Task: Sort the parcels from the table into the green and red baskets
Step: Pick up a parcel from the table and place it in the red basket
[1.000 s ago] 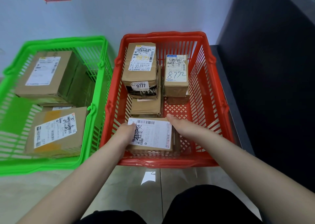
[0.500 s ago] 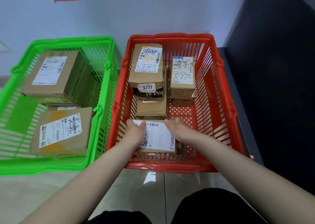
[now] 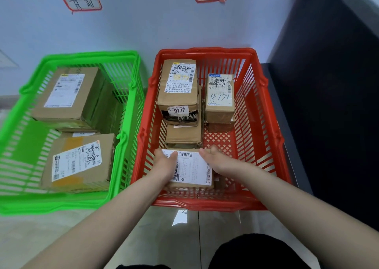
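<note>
Parcel [image 3: 190, 170] now lower in red basket [image 3: 205, 205]; left hand [image 3: 166, 164], right hand [image 3: 217, 160] grip it.

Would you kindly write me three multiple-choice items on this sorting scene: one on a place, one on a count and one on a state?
1. Where is the brown cardboard parcel with a white label, nearest the person?
A) on the tiled floor
B) inside the red plastic basket, by its near wall
C) atop the box marked 9777

2. How many plastic baskets are in view?
A) one
B) two
C) three

3. What is the left hand doing?
A) hanging free
B) gripping a basket rim
C) gripping the parcel's left side

Key: 1 B, red slats surround the parcel; 2 B, the red one plus a green plastic basket; 3 C, its thumb lies over the label.
</note>
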